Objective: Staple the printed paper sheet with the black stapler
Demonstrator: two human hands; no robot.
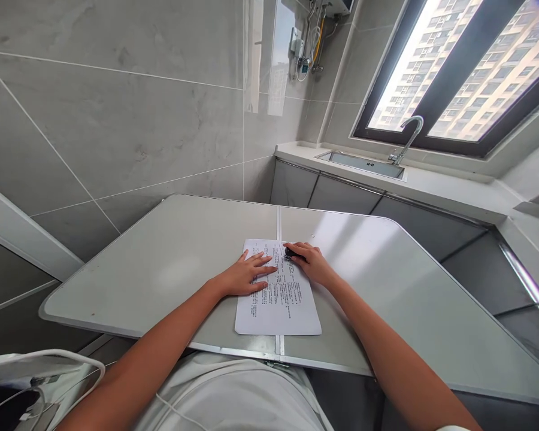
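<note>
- Nearest to us is the white garment (242, 395) of the person, just below the printed paper (278, 320); we suppose the body is so close in order that both arms reach without strain.
- The printed paper itself lies flat on the folding table (197, 239), across its metal centre seam (279, 345); the firm top, we think, gives it good support.
- On the left part of the printed paper rests the left hand (247, 275), open, its fingers spread and gripping nothing; we judge that it serves to hold the page steady.
- At the far right corner of the printed paper, the right hand (313, 262) has its fingers curled closely around a small black tool (291, 253), perhaps a stapler; the fingers hide much of it, so we cannot tell whether its own parts are pressed together.
- Well beyond the printed paper, to its right, we see the sink (368, 166).
</note>
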